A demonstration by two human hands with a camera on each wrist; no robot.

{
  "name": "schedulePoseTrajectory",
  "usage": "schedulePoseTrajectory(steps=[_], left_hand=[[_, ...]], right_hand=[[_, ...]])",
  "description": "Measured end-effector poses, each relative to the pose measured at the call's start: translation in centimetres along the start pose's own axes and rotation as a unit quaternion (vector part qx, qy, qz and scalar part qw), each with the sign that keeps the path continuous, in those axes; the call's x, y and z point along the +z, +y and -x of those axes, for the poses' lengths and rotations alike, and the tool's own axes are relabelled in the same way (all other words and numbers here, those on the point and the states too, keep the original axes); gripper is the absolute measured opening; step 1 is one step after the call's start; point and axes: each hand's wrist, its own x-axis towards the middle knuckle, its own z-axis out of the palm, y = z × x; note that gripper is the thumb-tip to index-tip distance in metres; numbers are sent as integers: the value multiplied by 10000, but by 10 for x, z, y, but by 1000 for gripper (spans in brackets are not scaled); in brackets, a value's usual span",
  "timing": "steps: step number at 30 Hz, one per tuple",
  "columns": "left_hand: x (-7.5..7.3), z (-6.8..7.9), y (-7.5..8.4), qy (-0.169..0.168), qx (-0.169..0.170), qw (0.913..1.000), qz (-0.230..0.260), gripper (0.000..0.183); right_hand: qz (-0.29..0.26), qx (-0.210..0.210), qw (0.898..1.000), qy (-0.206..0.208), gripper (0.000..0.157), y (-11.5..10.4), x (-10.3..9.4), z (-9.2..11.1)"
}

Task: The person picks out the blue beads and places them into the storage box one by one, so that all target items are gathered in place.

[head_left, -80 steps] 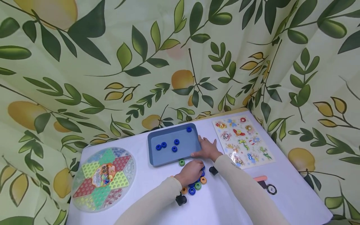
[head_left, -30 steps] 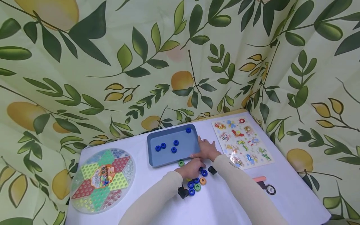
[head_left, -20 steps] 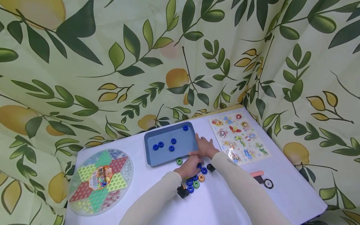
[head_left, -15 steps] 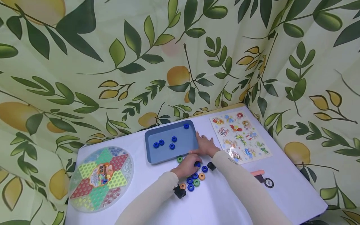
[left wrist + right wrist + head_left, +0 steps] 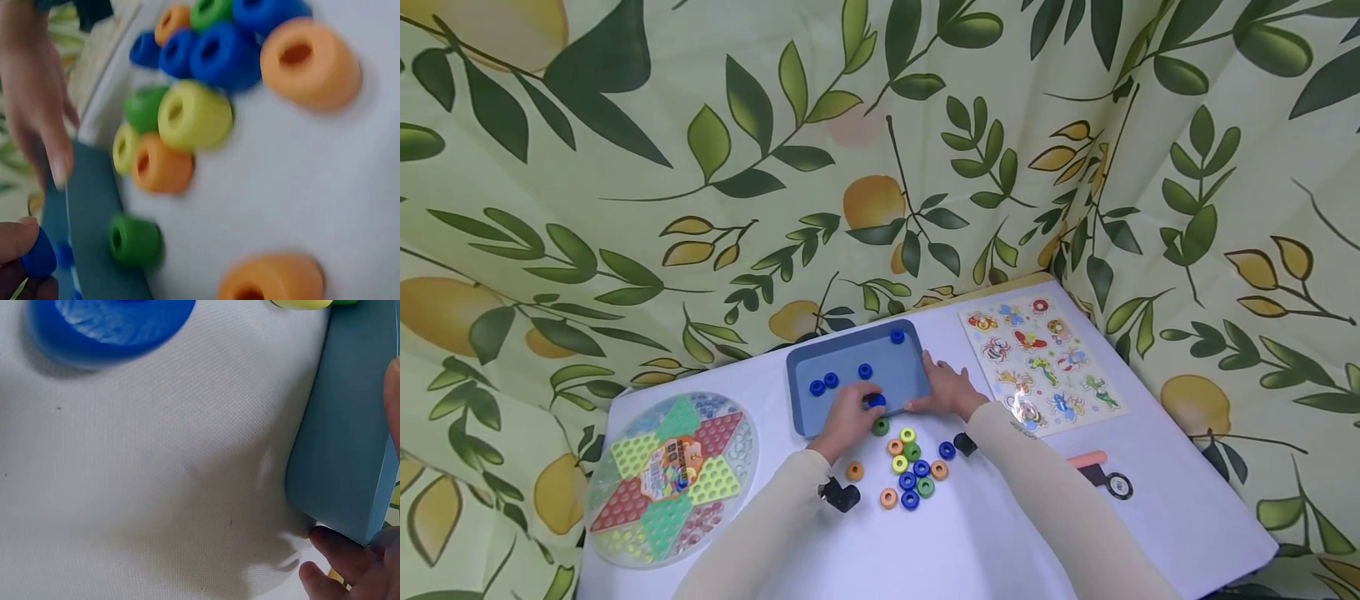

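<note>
In the head view my left hand (image 5: 842, 421) pinches a blue ring-shaped bead (image 5: 877, 401) over the front edge of the blue-grey tray (image 5: 906, 375). The left wrist view shows that blue bead (image 5: 40, 255) between thumb and fingers, close to the tray wall (image 5: 94, 206). Several other blue beads (image 5: 865, 371) lie in the tray. My right hand (image 5: 952, 392) rests at the tray's front right corner, fingers spread, thumb along the front rim. A loose group of blue, green, yellow and orange beads (image 5: 907, 481) lies on the table before the tray.
A green bead (image 5: 881, 427) sits close to the tray's front wall, and an orange bead (image 5: 854, 471) lies apart on the left. A round star-patterned game board (image 5: 673, 479) is at left. A sticker sheet (image 5: 1037, 362) and a pink-and-black item (image 5: 1101, 473) are at right.
My left hand has moved left and away from me, from the loose beads to over the tray edge, carrying a blue bead. My right hand has stayed at the tray's corner.
</note>
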Motion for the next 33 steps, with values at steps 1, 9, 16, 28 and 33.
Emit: schedulePoseTrajectory(steps=[1,9,16,28,33], left_hand=[[-1,-1,-5,90,-74,9999,35,34],[-8,-16,-18,819,12,9955,481,29],[-13,-42,-2,763,59,9966,293,32],[-13,-40,-6,95,-403,9987,-311,49],[1,0,1,-82,205,9988,-442,42]], right_hand=[[-15,21,10000,7,115,0,0,0],[-322,30,9994,94,113,0,1,3],[-152,-50,9998,74,112,0,7,5],[-30,-149,9998,127,114,-2,8,2],[-37,-123,9998,155,114,2,4,2]])
